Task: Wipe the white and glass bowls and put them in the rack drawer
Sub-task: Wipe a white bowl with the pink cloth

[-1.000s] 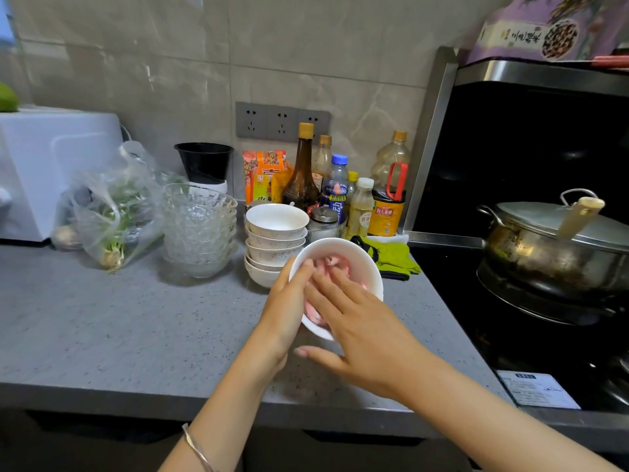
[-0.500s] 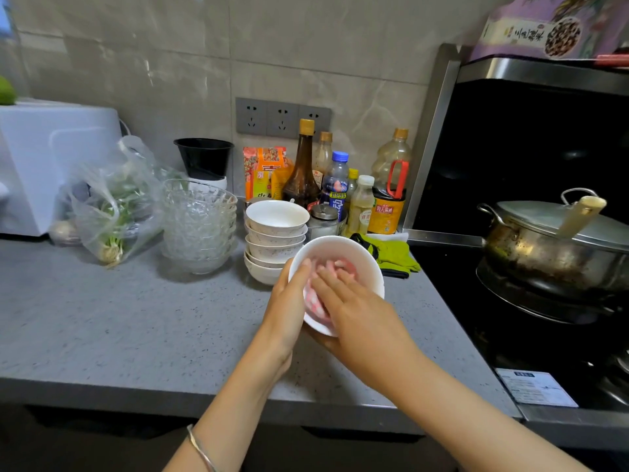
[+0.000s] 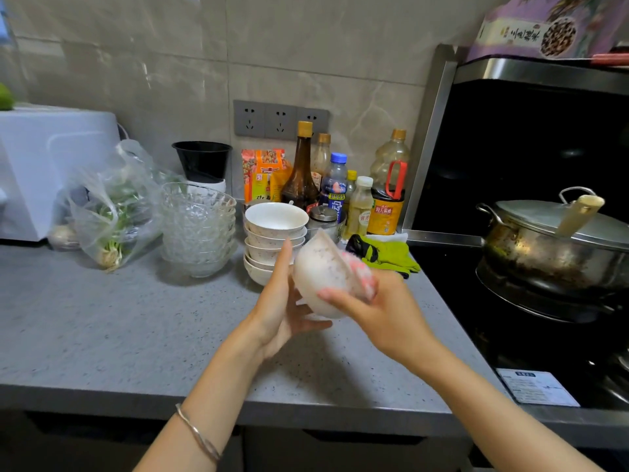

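Over the bench [image 3: 102,318], just near of the stack of white bowls [image 3: 275,223] with the glass bowls [image 3: 197,226] further left, the left grip [image 3: 279,311] clasps a tilted, blurred white bowl [image 3: 320,270] from below while the right grip [image 3: 384,308] grasps a pink cloth [image 3: 360,270] against its right side.

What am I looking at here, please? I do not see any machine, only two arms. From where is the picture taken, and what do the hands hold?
There is no machine. A person works with bare hands, and one camera worn on the head looks forward and down, so the arms come in from below. The left hand holds a white bowl, tilted above the grey counter. The right hand presses a pink cloth against it. The image is blurred there. Behind them stand a stack of white bowls, a stack of glass bowls, some bottles and green gloves. A lidded pot stands at the right.
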A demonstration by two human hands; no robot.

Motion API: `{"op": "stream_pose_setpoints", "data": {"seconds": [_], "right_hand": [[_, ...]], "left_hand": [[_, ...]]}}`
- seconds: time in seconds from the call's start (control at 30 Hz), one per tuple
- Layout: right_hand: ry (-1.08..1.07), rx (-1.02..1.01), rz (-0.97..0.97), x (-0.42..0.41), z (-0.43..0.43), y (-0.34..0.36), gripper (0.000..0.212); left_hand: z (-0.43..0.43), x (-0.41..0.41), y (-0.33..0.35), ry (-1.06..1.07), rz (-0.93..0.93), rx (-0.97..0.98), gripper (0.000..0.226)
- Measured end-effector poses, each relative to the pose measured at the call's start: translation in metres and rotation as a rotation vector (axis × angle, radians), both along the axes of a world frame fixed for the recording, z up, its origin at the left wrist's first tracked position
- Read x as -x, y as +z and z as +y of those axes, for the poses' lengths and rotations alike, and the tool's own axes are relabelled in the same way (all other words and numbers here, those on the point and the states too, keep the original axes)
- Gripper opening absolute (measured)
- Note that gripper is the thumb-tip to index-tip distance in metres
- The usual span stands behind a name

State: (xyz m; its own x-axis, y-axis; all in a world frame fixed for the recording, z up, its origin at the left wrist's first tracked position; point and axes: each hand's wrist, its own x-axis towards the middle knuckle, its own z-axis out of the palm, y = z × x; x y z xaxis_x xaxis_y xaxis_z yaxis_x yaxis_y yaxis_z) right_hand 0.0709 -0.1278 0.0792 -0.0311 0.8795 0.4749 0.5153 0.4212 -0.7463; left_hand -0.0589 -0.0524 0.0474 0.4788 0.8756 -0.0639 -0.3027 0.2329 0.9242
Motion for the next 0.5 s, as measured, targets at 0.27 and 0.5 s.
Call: {"op": "stream_pose_setpoints", "data": {"seconds": [0.27,0.5], "right_hand": [[0.189,0.192,0.586,-0.01,0.01,0.005,0.053],[0.053,0.321,0.589,-0.024,0.016,-0.005,0.043]], "left_hand": [[-0.001,-0.005,0.006,-0.046,-0.313,0.112,0.05],[0.002,0.003,0.006,0.012,-0.417,0.12,0.051]]}}
